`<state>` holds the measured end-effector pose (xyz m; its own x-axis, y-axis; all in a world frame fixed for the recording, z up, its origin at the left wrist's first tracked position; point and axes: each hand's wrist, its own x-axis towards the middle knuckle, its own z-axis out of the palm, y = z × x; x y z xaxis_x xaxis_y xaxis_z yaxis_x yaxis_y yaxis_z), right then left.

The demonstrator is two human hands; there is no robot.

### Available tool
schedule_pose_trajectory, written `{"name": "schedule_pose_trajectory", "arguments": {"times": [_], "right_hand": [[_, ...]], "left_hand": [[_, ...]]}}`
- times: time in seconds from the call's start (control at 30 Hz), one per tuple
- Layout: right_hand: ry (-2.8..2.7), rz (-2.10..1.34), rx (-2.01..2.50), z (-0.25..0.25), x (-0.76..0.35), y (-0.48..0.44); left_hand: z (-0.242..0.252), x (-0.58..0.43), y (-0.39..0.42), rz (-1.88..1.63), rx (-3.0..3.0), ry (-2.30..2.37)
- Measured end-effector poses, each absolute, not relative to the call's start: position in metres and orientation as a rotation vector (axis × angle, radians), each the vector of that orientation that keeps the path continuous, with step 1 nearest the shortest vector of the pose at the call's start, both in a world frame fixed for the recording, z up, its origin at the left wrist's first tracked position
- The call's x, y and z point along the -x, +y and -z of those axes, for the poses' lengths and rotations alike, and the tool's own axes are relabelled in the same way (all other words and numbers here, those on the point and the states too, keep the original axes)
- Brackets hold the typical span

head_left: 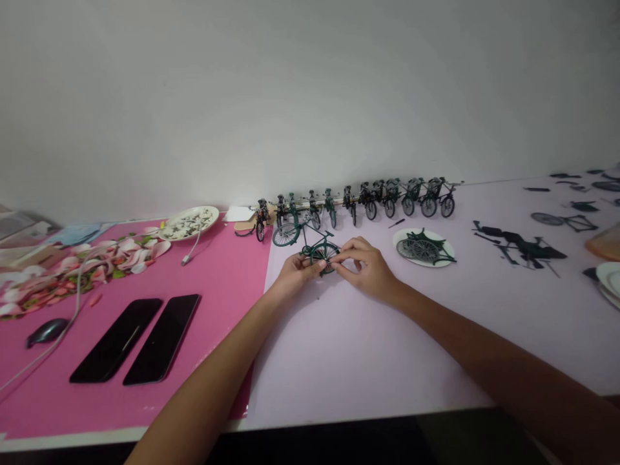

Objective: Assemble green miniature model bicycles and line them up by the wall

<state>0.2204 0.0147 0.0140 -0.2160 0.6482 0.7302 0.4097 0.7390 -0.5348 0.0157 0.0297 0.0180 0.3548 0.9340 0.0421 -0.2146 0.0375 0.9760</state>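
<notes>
A small green model bicycle (310,242) is held above the lilac part of the table, its front wheel pointing to the left. My left hand (295,274) is closed on the rear wheel's lower left side. The fingertips of my right hand (363,265) are pinched together at the right side of that wheel, touching near its hub; any tiny part between them is too small to make out. Just right of my right hand lies a white plate (426,263) with loose wheels and green frames.
Finished model bicycles (371,208) stand in a row along the wall. Two black phones (116,339), a mouse (47,331), a cable, petals (130,255) and a plate of small parts (212,221) are at left. Dark bicycle parts (527,248) lie at right.
</notes>
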Motion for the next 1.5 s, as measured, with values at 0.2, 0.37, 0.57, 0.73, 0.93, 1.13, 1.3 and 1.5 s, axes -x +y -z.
{"name": "schedule_pose_trajectory", "arguments": {"times": [0.2, 0.37, 0.57, 0.73, 0.93, 1.13, 1.3, 1.5], "right_hand": [[-1.868, -0.251, 0.818, -0.016, -0.219, 0.013], [-1.796, -0.227, 0.92, -0.022, -0.221, 0.009], [-2.15, -0.258, 1.151, -0.017, -0.231, 0.017], [-2.225, -0.293, 1.287, -0.01, -0.236, 0.024], [-2.199, -0.302, 1.373, -0.003, -0.234, 0.026], [-2.264, -0.311, 1.361, -0.001, -0.234, 0.027], [-2.348, -0.228, 1.303, -0.001, -0.233, 0.025], [-2.24, -0.24, 1.183, -0.005, -0.231, 0.024]], "left_hand": [[-0.019, -0.015, 0.032, -1.031, -1.195, 0.802], [-0.017, -0.011, 0.038, -1.069, -1.18, 0.851], [-0.016, -0.011, 0.042, -1.147, -1.092, 0.867], [-0.018, -0.012, 0.041, -1.174, -1.047, 0.869], [-0.016, -0.013, 0.041, -1.176, -1.089, 0.881], [-0.016, -0.013, 0.039, -1.179, -1.099, 0.882], [-0.018, -0.013, 0.039, -1.183, -1.092, 0.91], [-0.022, -0.013, 0.039, -1.182, -1.044, 0.862]]}}
